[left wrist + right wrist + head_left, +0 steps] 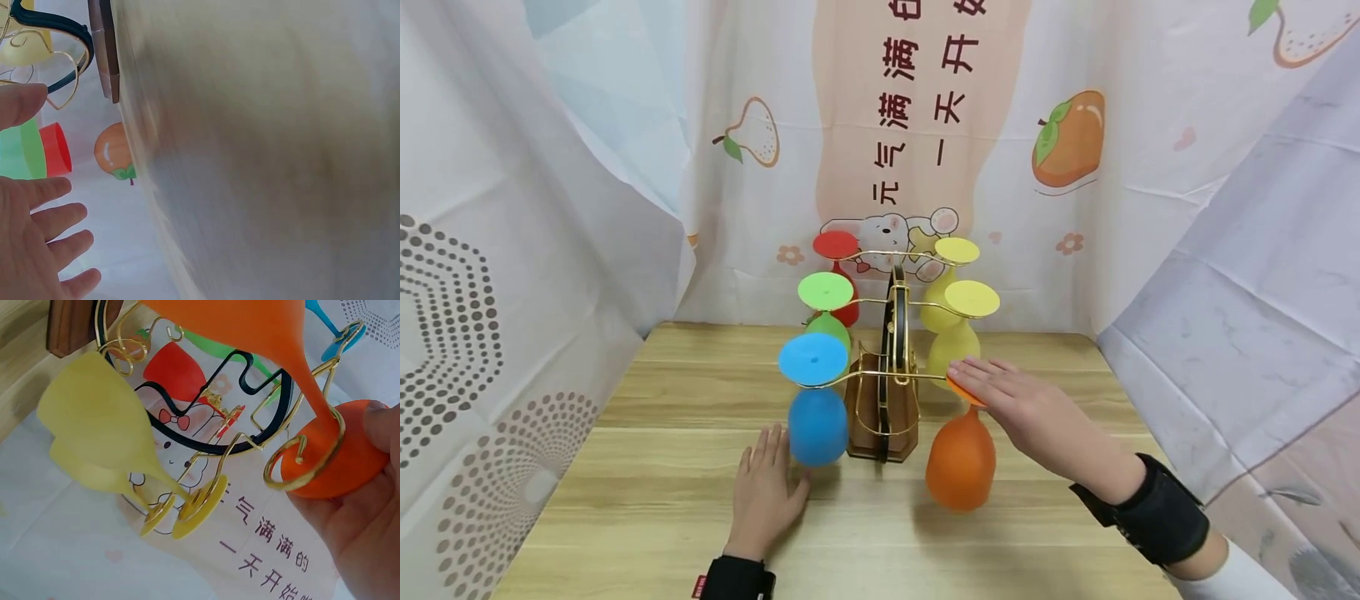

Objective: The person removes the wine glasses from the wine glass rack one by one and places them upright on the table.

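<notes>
A gold-and-black wire glass rack [900, 333] stands on its wooden base [907, 417], with colored plastic goblets hanging upside down by their feet. At its near right end my right hand [1030, 421] pinches the foot of the orange goblet [961, 467]. In the right wrist view the thumb lies at the edge of that orange foot [362, 450], which sits at the rack's gold wire loop [341, 428]; the bowl hangs free. My left hand [766, 492] lies beside the hanging blue goblet [817, 427], fingers extended and holding nothing.
Farther back hang a green goblet [827, 329] and a red goblet [847, 312] on the left, and two yellow goblets [953, 346] on the right. The wooden table [677, 467] ends at a printed curtain [745, 217], with more cloth at both sides.
</notes>
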Demonstrator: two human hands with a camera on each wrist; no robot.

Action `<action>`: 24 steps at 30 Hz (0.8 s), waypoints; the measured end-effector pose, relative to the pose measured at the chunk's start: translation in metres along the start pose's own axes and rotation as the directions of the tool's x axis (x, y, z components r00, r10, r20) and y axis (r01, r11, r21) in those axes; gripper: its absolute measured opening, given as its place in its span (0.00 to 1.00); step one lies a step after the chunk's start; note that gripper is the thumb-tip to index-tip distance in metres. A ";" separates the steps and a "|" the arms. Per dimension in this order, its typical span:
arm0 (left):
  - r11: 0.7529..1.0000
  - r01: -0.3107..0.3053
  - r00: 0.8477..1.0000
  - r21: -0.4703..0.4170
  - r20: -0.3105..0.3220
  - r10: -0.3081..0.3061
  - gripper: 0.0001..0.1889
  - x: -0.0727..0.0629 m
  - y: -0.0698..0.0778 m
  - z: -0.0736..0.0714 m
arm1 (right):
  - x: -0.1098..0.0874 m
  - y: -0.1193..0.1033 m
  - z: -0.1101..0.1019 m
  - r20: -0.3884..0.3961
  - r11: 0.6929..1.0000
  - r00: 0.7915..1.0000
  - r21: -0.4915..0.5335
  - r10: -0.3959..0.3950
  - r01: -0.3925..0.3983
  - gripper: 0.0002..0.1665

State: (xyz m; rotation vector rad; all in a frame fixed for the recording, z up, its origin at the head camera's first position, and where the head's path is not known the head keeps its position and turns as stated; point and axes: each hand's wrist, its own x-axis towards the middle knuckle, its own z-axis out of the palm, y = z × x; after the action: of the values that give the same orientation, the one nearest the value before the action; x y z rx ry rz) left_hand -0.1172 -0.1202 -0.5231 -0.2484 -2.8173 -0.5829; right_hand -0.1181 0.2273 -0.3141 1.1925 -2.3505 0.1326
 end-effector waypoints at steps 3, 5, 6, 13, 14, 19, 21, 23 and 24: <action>1.000 0.003 1.000 0.011 0.003 -0.003 0.38 -0.002 0.000 0.000 | 0.010 0.005 0.004 -0.006 1.000 1.000 0.007 -0.005 0.005 0.41; 1.000 0.005 1.000 0.015 -0.002 -0.005 0.39 -0.003 0.000 0.000 | 0.015 0.012 0.006 -0.022 1.000 1.000 0.010 0.011 -0.011 0.39; 1.000 0.006 1.000 0.019 -0.004 -0.006 0.39 -0.004 0.000 -0.001 | 0.017 0.016 0.007 -0.036 1.000 0.999 0.002 0.023 -0.023 0.38; 1.000 0.018 1.000 0.021 0.013 -0.019 0.40 -0.006 0.000 -0.003 | 0.004 0.045 -0.001 -0.192 0.986 0.969 -0.022 0.158 -0.165 0.41; 1.000 0.025 0.999 0.016 0.021 -0.025 0.41 -0.006 -0.001 -0.004 | -0.001 0.049 -0.002 -0.212 0.982 0.960 -0.010 0.181 -0.188 0.40; 0.999 0.054 0.997 -0.007 0.047 -0.053 0.42 -0.009 -0.003 -0.010 | -0.035 0.061 0.001 -0.270 0.933 0.894 0.076 0.358 -0.351 0.30; 0.999 0.044 0.998 -0.008 0.047 -0.044 0.41 -0.011 -0.002 -0.013 | -0.053 0.061 0.007 -0.260 0.885 0.847 0.107 0.464 -0.452 0.28; 1.000 0.018 0.999 -0.006 0.036 -0.018 0.40 -0.014 0.000 -0.016 | -0.072 0.058 0.017 -0.235 0.816 0.782 0.148 0.578 -0.559 0.26; 1.000 0.002 1.000 -0.005 0.028 -0.002 0.39 -0.015 0.001 -0.018 | -0.081 0.055 0.023 -0.217 0.776 0.745 0.181 0.631 -0.604 0.25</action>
State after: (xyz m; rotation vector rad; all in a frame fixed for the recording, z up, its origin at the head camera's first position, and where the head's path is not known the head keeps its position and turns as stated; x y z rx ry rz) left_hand -0.0984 -0.1279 -0.5110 -0.2561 -2.8435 -0.5913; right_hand -0.1300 0.3130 -0.3646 0.3395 -2.4147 0.6044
